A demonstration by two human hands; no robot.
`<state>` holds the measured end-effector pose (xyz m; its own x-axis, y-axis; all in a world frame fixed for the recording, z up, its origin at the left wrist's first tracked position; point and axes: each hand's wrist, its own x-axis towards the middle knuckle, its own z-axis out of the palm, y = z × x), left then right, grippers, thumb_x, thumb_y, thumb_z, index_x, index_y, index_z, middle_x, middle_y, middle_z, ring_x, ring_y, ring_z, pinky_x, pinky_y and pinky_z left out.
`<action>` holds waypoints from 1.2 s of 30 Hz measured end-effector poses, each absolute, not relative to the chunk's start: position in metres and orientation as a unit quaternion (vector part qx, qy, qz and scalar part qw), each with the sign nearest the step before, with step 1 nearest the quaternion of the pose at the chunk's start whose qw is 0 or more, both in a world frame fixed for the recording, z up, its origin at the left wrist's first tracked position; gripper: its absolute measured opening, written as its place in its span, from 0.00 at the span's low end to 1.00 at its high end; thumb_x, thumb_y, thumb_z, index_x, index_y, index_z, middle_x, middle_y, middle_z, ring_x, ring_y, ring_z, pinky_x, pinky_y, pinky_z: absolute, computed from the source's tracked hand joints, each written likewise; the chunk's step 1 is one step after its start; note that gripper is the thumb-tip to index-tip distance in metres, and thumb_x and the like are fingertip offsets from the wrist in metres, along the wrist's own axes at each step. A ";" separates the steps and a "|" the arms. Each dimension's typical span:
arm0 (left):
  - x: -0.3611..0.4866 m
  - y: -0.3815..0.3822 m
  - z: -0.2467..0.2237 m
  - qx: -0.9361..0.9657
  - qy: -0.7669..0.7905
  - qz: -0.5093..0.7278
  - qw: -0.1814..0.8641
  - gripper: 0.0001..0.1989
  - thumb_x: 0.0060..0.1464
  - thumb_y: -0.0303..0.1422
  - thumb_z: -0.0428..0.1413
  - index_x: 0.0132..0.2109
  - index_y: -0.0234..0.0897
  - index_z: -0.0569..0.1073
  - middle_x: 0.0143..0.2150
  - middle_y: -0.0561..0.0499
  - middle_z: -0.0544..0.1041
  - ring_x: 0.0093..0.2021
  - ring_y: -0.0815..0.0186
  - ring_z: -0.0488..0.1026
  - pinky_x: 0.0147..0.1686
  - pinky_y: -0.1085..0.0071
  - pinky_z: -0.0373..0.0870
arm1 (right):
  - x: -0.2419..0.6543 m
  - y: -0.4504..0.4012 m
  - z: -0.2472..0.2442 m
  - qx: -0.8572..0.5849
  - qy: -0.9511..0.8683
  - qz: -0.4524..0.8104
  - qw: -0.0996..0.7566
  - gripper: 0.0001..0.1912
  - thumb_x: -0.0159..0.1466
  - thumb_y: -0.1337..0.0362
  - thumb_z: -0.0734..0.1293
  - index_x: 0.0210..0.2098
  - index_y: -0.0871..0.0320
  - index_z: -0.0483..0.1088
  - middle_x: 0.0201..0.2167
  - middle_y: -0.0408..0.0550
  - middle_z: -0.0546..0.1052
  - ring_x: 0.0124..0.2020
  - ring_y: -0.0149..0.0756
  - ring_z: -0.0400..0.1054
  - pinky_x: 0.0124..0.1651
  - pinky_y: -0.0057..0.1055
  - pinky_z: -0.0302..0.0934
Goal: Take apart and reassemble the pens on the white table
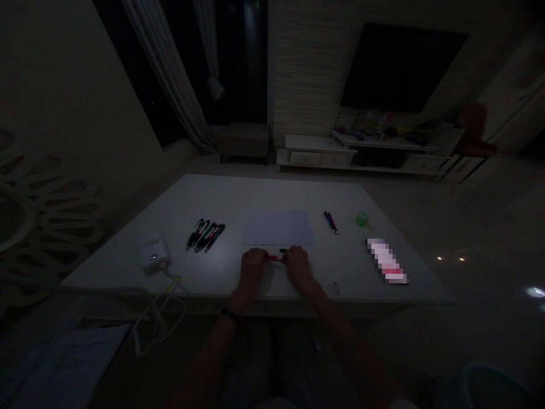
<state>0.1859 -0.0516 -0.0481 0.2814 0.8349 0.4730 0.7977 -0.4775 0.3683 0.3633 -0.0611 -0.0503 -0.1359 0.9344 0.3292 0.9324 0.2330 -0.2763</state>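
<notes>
Near the front edge of the white table (272,193), a pink-red pen (271,258) lies level between my two hands. Its left end is in the closed fingers of my left hand (252,262). My right hand (297,263) pinches the other end, where a small dark piece (283,250) shows at the fingertips; whether that is a cap or part of another pen I cannot tell. Just beyond my hands lies a sheet of paper (268,226), with writing on its right part.
Several pens (205,236) lie in a group at the left, and a few more (331,222) at the right. A white charger-like box (153,251) with a cable is far left. A green cube (361,218) and a lit phone (387,261) are at the right. The room is dark.
</notes>
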 end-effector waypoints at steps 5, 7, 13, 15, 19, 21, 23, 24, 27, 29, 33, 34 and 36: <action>0.183 -0.048 -0.052 0.758 0.515 0.394 0.073 0.19 0.54 0.21 0.46 0.52 0.38 0.66 0.44 0.47 0.71 0.43 0.64 0.69 0.43 0.67 0.67 | 0.381 -0.073 -0.054 -0.619 -0.737 0.007 0.271 0.10 0.62 0.74 0.58 0.36 0.59 0.69 0.33 0.52 0.73 0.38 0.40 0.62 0.43 0.35 0.49; 0.183 -0.049 -0.050 0.774 0.502 0.376 0.084 0.22 0.51 0.19 0.47 0.52 0.40 0.66 0.46 0.47 0.69 0.44 0.65 0.68 0.42 0.70 0.68 | 0.388 -0.076 -0.052 -0.602 -0.742 0.018 0.296 0.12 0.62 0.74 0.58 0.40 0.58 0.69 0.32 0.50 0.74 0.37 0.38 0.63 0.43 0.34 0.50; 0.185 -0.052 -0.045 0.792 0.485 0.362 0.080 0.21 0.48 0.19 0.47 0.48 0.38 0.69 0.45 0.47 0.67 0.45 0.65 0.67 0.43 0.69 0.68 | 0.390 -0.078 -0.042 -0.558 -0.760 0.008 0.333 0.13 0.60 0.75 0.59 0.38 0.57 0.72 0.32 0.48 0.75 0.38 0.38 0.63 0.45 0.35 0.49; 0.185 -0.052 -0.045 0.792 0.482 0.365 0.084 0.20 0.48 0.19 0.47 0.48 0.38 0.69 0.44 0.47 0.68 0.45 0.65 0.67 0.44 0.68 0.68 | 0.390 -0.077 -0.042 -0.565 -0.750 0.005 0.345 0.13 0.60 0.75 0.59 0.38 0.57 0.72 0.31 0.48 0.75 0.37 0.38 0.63 0.44 0.34 0.50; 0.185 -0.051 -0.044 0.789 0.485 0.369 0.079 0.20 0.48 0.19 0.47 0.47 0.38 0.69 0.44 0.47 0.69 0.45 0.65 0.67 0.45 0.68 0.68 | 0.392 -0.076 -0.043 -0.572 -0.744 0.000 0.346 0.13 0.60 0.74 0.59 0.37 0.57 0.73 0.31 0.49 0.75 0.37 0.38 0.63 0.43 0.34 0.50; 0.186 -0.052 -0.044 0.795 0.485 0.359 0.068 0.19 0.49 0.19 0.48 0.47 0.38 0.69 0.44 0.47 0.69 0.45 0.64 0.66 0.44 0.67 0.67 | 0.392 -0.076 -0.042 -0.567 -0.753 -0.007 0.334 0.12 0.61 0.73 0.60 0.37 0.56 0.73 0.31 0.49 0.75 0.38 0.38 0.63 0.44 0.35 0.50; 0.187 -0.052 -0.045 0.814 0.474 0.333 0.052 0.17 0.50 0.20 0.49 0.46 0.38 0.70 0.43 0.47 0.69 0.45 0.63 0.66 0.44 0.66 0.66 | 0.390 -0.075 -0.039 -0.558 -0.765 -0.013 0.322 0.11 0.61 0.72 0.60 0.38 0.56 0.73 0.31 0.49 0.75 0.38 0.38 0.63 0.45 0.35 0.50; 0.188 -0.053 -0.045 0.828 0.463 0.314 0.044 0.16 0.51 0.21 0.49 0.46 0.39 0.70 0.43 0.47 0.69 0.44 0.63 0.66 0.45 0.65 0.65 | 0.388 -0.075 -0.038 -0.551 -0.772 -0.012 0.317 0.11 0.61 0.72 0.61 0.38 0.56 0.73 0.31 0.49 0.75 0.39 0.38 0.63 0.45 0.35 0.50; 0.189 -0.054 -0.047 0.863 0.437 0.254 0.025 0.16 0.52 0.21 0.49 0.46 0.40 0.69 0.42 0.47 0.70 0.44 0.62 0.65 0.45 0.63 0.62 | 0.381 -0.071 -0.034 -0.522 -0.789 0.017 0.323 0.10 0.61 0.70 0.62 0.38 0.56 0.73 0.31 0.49 0.75 0.39 0.38 0.64 0.45 0.35 0.52; 0.190 -0.055 -0.047 0.867 0.441 0.229 0.011 0.16 0.53 0.22 0.49 0.48 0.40 0.68 0.42 0.47 0.70 0.43 0.62 0.65 0.43 0.63 0.61 | 0.377 -0.069 -0.032 -0.516 -0.781 0.053 0.346 0.09 0.61 0.69 0.62 0.39 0.56 0.73 0.32 0.49 0.76 0.38 0.38 0.65 0.44 0.35 0.54; 0.193 -0.057 -0.043 0.865 0.455 0.209 -0.032 0.12 0.57 0.28 0.48 0.49 0.41 0.67 0.39 0.47 0.69 0.41 0.61 0.64 0.41 0.63 0.58 | 0.374 -0.067 -0.030 -0.521 -0.753 0.133 0.380 0.10 0.59 0.69 0.64 0.41 0.56 0.72 0.29 0.46 0.75 0.34 0.36 0.67 0.42 0.33 0.58; 0.194 -0.058 -0.042 0.865 0.456 0.206 -0.041 0.12 0.58 0.30 0.48 0.48 0.41 0.67 0.39 0.47 0.69 0.41 0.61 0.64 0.41 0.62 0.57 | 0.374 -0.067 -0.030 -0.518 -0.750 0.151 0.383 0.10 0.59 0.69 0.64 0.41 0.56 0.71 0.28 0.46 0.74 0.33 0.35 0.67 0.41 0.33 0.59; 0.195 -0.059 -0.040 0.865 0.456 0.204 -0.049 0.11 0.58 0.31 0.49 0.47 0.42 0.68 0.38 0.48 0.70 0.41 0.60 0.64 0.40 0.62 0.56 | 0.374 -0.068 -0.030 -0.514 -0.743 0.176 0.391 0.11 0.57 0.68 0.65 0.41 0.56 0.71 0.27 0.45 0.74 0.33 0.35 0.67 0.41 0.33 0.60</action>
<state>0.1951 -0.0587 -0.0399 0.5010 0.7687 0.3977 0.8089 -0.5793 0.1008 0.3741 -0.0680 -0.0301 -0.1660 0.9015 0.3996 0.6260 0.4094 -0.6637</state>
